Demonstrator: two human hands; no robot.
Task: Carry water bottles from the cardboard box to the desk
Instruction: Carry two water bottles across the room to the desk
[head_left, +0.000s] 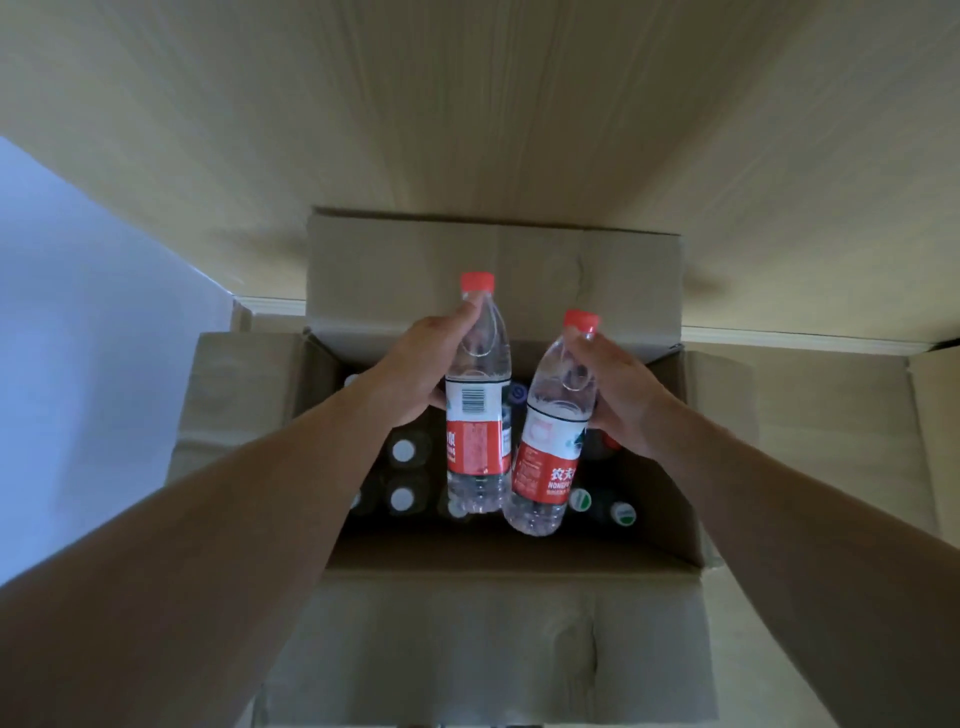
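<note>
Head view: right hand (621, 387) grips red-labelled NONGFU bottle (550, 441).

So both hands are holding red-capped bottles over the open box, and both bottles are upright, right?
Not quite. The head view shows the left hand holding its bottle upright, but the bottle in the right hand is tilted, its cap leaning right. The rest stands: both caps are red, both bottles over the open box.
</note>
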